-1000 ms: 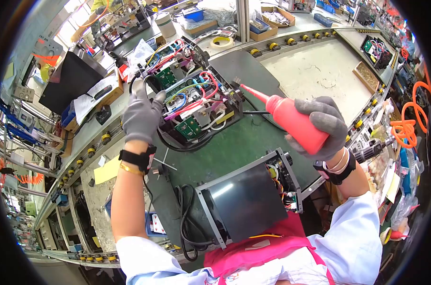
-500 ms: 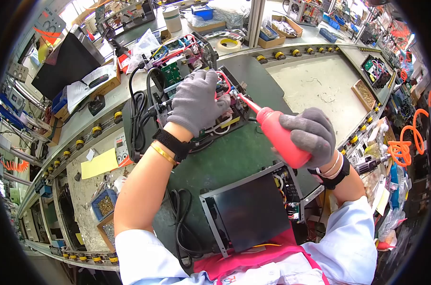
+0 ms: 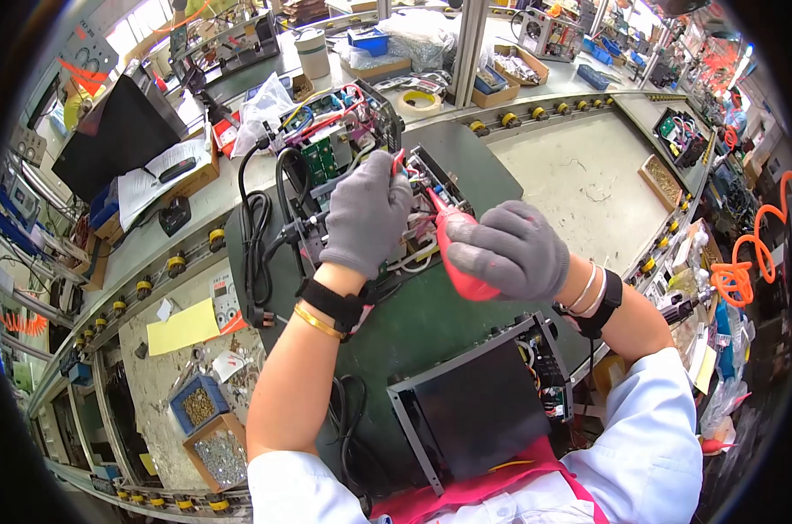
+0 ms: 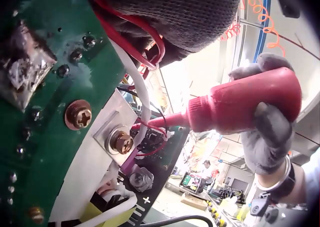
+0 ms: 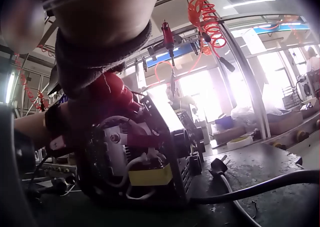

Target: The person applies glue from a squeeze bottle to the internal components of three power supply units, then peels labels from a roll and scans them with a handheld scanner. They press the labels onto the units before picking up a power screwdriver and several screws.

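Note:
My gloved right hand (image 3: 518, 249) grips a red squeeze bottle (image 3: 471, 284), tilted with its thin nozzle down inside an open electronic unit (image 3: 320, 157). In the left wrist view, the bottle (image 4: 250, 99) has its nozzle tip behind a white wire, close beside a brass-coloured screw (image 4: 121, 142) on a metal tab. My gloved left hand (image 3: 365, 214) is over the same unit, fingers curled around red wires (image 4: 155, 52) near the green circuit board (image 4: 55, 132). The right wrist view shows the unit's side, with a yellow block (image 5: 150, 176) among white wires.
A second unit with a dark cover panel (image 3: 479, 393) stands close to my body. Coiled black cable (image 3: 256, 236) lies left of the open unit. Behind are a tape roll (image 3: 419, 102) and a roller rail (image 3: 540, 109). A blue bin (image 3: 212, 386) of small parts sits lower left.
My left hand has moved right from the unit's left side onto its red wires. My right hand has brought the bottle left, and its nozzle has gone into the unit.

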Available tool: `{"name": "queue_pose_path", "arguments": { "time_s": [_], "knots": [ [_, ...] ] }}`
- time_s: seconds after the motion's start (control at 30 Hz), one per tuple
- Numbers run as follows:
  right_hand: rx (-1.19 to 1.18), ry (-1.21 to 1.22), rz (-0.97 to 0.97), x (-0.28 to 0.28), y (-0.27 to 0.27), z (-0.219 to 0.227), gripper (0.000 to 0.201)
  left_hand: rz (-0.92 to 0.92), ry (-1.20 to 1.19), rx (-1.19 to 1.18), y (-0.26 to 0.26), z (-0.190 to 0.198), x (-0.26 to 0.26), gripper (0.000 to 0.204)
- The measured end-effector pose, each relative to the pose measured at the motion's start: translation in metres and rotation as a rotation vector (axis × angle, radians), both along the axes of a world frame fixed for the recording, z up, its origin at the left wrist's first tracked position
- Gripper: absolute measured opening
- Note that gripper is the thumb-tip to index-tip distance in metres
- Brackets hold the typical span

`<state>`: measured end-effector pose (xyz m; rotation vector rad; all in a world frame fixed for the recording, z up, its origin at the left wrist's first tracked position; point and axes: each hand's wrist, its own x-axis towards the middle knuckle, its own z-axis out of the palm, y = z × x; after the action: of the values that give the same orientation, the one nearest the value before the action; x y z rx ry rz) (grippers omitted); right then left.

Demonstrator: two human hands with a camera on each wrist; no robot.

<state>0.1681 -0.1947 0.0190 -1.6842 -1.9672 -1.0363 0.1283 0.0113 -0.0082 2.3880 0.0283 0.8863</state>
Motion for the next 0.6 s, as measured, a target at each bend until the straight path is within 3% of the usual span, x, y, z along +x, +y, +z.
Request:
{"name": "queue_pose_path", "arguments": {
  "time_s": [0.43,0.6],
  "knots": [
    [-0.037,0.012,-0.095,0.005,0.019,-0.01,0.035,-0.009,0.046,-0.051,-0.003,0.005,-0.004,0.013],
    [-0.045,-0.087,-0.058,0.006,0.017,-0.017,0.033,-0.01,0.014,-0.035,-0.002,0.001,-0.002,0.013]
  ]
}}
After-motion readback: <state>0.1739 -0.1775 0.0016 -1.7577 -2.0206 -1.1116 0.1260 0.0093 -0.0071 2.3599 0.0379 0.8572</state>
